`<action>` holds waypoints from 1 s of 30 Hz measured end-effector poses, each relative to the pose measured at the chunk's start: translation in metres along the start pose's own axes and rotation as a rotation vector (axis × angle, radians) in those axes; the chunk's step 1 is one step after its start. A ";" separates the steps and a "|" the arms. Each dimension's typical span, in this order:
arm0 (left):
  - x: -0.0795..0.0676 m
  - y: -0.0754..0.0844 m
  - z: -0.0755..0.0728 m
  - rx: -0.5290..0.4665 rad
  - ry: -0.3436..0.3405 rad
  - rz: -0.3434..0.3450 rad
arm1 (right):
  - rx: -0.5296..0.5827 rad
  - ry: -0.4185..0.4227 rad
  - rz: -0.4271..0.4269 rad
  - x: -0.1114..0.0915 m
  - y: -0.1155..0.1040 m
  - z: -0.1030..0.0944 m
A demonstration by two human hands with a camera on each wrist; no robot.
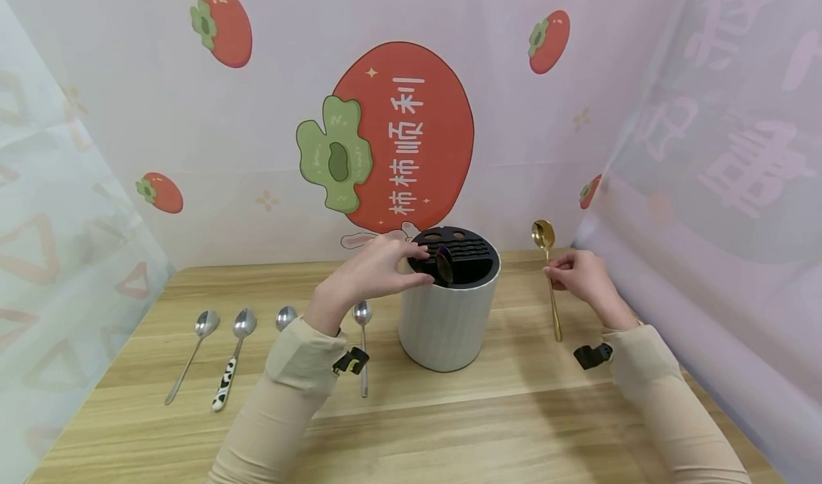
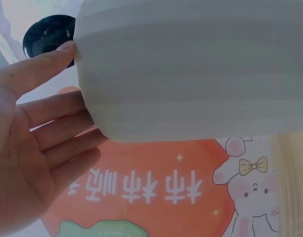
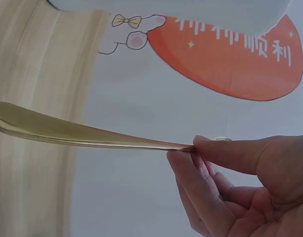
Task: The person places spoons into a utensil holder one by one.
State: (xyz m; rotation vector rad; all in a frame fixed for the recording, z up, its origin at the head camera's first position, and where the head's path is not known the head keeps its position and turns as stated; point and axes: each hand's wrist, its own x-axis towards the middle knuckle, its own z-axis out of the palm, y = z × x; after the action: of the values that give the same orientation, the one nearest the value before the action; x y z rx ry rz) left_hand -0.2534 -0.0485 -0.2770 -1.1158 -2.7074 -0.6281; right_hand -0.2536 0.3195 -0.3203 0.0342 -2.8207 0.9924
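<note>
A white ribbed utensil holder [image 1: 446, 334] with a black slotted lid [image 1: 465, 245] stands upright on the table. The bowl of a dark, shiny spoon [image 1: 444, 264] sticks up from the lid's front opening; its handle is hidden inside. My left hand [image 1: 375, 266] is at the holder's left rim, fingers nearly straight and parted from the thumb. In the left wrist view the thumb tip overlaps the dark bowl [image 2: 45, 37]; contact is unclear. Right of the holder, my right hand [image 1: 581, 278] pinches a gold spoon [image 1: 554, 309] by its handle, bowl up, handle end down.
Several silver spoons lie left of the holder: a plain one [image 1: 191, 363], one with a black-and-white patterned handle [image 1: 225, 384], another [image 1: 285, 318] partly behind my left arm, and one [image 1: 363, 348] near the holder. A printed backdrop [image 1: 270, 127] closes off the table's far edge.
</note>
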 end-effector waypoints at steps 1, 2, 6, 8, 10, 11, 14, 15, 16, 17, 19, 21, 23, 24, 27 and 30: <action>0.000 0.000 0.000 0.000 -0.001 -0.001 | -0.004 0.004 -0.005 0.000 -0.002 0.000; 0.000 0.000 0.000 0.000 -0.002 -0.001 | -0.014 0.009 -0.010 -0.001 -0.004 -0.001; 0.000 0.000 0.000 -0.003 -0.004 -0.001 | -0.027 0.022 -0.024 -0.003 -0.013 -0.003; 0.000 0.000 0.000 -0.004 -0.005 -0.001 | -0.023 0.026 -0.031 -0.005 -0.017 -0.003; 0.000 0.000 0.000 -0.002 -0.004 -0.001 | -0.013 0.029 -0.038 -0.007 -0.021 -0.003; 0.000 0.000 0.000 -0.001 -0.002 -0.001 | -0.010 0.030 -0.040 -0.008 -0.023 -0.004; -0.001 0.000 0.000 0.005 -0.001 -0.001 | 0.001 0.034 -0.042 -0.010 -0.028 -0.004; -0.001 0.000 0.000 0.006 0.000 0.000 | 0.003 0.035 -0.044 -0.010 -0.030 -0.004; -0.001 0.000 0.000 0.006 0.000 0.000 | 0.007 0.037 -0.047 -0.011 -0.031 -0.004; -0.001 0.000 0.000 0.006 0.000 0.000 | 0.008 0.040 -0.051 -0.011 -0.032 -0.004; -0.001 0.000 0.000 0.005 -0.001 0.000 | 0.008 0.045 -0.060 -0.012 -0.035 -0.004; -0.001 0.000 0.000 0.002 -0.002 0.000 | 0.001 0.051 -0.069 -0.013 -0.037 -0.005; -0.001 0.000 0.000 0.002 -0.005 -0.001 | -0.005 0.057 -0.075 -0.014 -0.038 -0.005; -0.001 0.000 0.000 0.002 -0.006 0.000 | -0.011 0.060 -0.076 -0.015 -0.039 -0.006; -0.001 0.000 0.000 0.003 -0.006 0.001 | -0.018 0.071 -0.090 -0.016 -0.042 -0.006; 0.000 0.000 0.000 0.004 -0.004 0.003 | -0.015 0.083 -0.103 -0.017 -0.045 -0.007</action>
State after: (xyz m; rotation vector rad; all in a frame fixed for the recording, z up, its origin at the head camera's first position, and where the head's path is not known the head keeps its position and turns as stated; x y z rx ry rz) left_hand -0.2531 -0.0485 -0.2773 -1.1207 -2.7086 -0.6203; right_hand -0.2325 0.2879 -0.2898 0.1319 -2.7207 0.9288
